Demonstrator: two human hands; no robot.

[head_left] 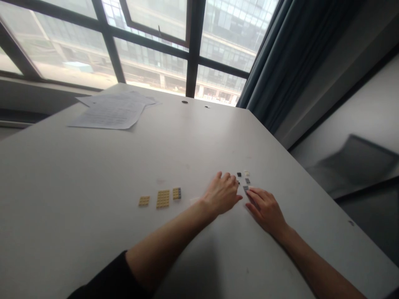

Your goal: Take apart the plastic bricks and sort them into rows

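Note:
My left hand point(222, 193) reaches across to the right, palm down, its fingers loosely curled and apart and its thumb held out. Partly hidden behind its fingers is a small black piece point(239, 183). My right hand point(264, 207) lies low over the table with fingers stretched out and thumb apart; its fingertips touch a small grey toy brick point(245, 188). Just beyond are another grey brick point(247, 181), a black brick point(239, 174) and a white piece point(247, 172). I see nothing held in either hand.
Left of my hands on the white table point(102, 166) lie a small tan studded plate point(144, 201), a larger tan plate point(162, 199) and a tan-and-grey block point(176, 193). Printed papers point(109, 114) spread at the far left. A window and dark curtain point(280, 62) stand behind.

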